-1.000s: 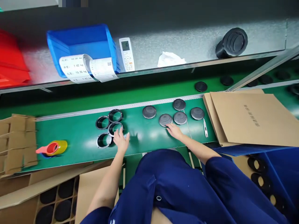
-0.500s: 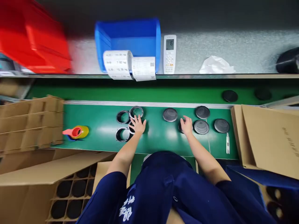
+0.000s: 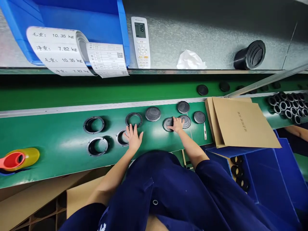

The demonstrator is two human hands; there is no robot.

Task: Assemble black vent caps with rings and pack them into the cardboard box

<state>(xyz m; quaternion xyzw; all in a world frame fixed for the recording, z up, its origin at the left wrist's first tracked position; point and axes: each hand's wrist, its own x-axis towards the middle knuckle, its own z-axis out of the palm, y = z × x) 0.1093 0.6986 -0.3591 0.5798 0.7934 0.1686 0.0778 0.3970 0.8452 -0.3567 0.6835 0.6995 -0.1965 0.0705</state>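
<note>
My left hand (image 3: 133, 138) has its fingers spread, their tips at the right side of a black ring (image 3: 118, 138) whose right part they hide. Just behind it lies another black ring (image 3: 126, 120); two more black rings (image 3: 84, 125) stand apart to the left. My right hand (image 3: 177, 124) rests with fingers stretched out between two round black slatted discs. Its thumb lies across the left slatted disc (image 3: 166, 123), and its other fingers reach the edge of the right slatted disc (image 3: 186, 122). Further slatted discs (image 3: 153, 114) lie around.
A white-handled cutter (image 3: 205, 131) lies right of the discs, beside stacked cardboard (image 3: 243, 122). A yellow tape roll with a red piece (image 3: 31, 156) is at left. On the shelf are a blue bin (image 3: 124, 32), label rolls (image 3: 57, 48) and a remote (image 3: 141, 43). Another person's arm (image 3: 298, 131) shows at right.
The view has swung to the right. The rings, clustered together before, now stand in two separated pairs, with my left hand at the right pair. My right hand stays at the discs.
</note>
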